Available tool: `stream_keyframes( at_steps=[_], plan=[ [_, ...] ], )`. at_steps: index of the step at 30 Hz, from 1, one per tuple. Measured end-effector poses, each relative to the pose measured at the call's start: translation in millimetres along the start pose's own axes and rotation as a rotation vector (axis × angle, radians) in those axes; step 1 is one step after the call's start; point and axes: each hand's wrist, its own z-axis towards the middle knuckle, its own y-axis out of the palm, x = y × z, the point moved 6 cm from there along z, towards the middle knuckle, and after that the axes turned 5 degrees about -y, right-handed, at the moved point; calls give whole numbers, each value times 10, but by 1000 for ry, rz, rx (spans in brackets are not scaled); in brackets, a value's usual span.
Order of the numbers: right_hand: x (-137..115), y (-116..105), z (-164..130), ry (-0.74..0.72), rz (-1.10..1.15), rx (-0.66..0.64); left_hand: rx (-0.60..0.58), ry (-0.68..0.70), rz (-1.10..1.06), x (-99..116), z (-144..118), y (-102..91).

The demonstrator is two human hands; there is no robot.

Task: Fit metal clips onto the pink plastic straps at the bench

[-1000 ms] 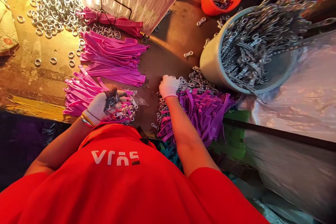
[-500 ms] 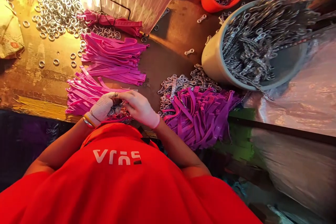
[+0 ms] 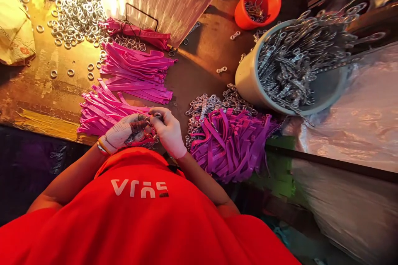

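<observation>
Left hand [image 3: 120,132] curled around metal rings [image 3: 136,136], right hand [image 3: 171,133] pinching a metal piece [image 3: 158,115], pink straps [image 3: 99,112] nearby

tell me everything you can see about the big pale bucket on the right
The pale grey-cream bucket is round and open-topped, with a rounded rim, and looks like smooth plastic. It stands on the brown table, beyond the purple straps; the wide lens makes any tilt hard to judge. Slender, shiny metal pieces with looped ends crowd it, many jutting past the rim, though some bare inner wall shows. Small metal links lie close by its base.
</observation>
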Motion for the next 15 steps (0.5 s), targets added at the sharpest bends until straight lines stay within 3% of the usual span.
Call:
stream_keyframes(
  at_steps=[7, 11, 15],
  plan=[
    [147, 28, -25, 131, 284, 76, 20, 51, 263, 108, -65, 71],
    [250, 62, -20, 204, 472, 71, 10, -4, 109, 36, -1, 122],
    [226, -42, -36, 121, 367, 158, 63, -20, 20, -53, 70, 133]
  ],
)
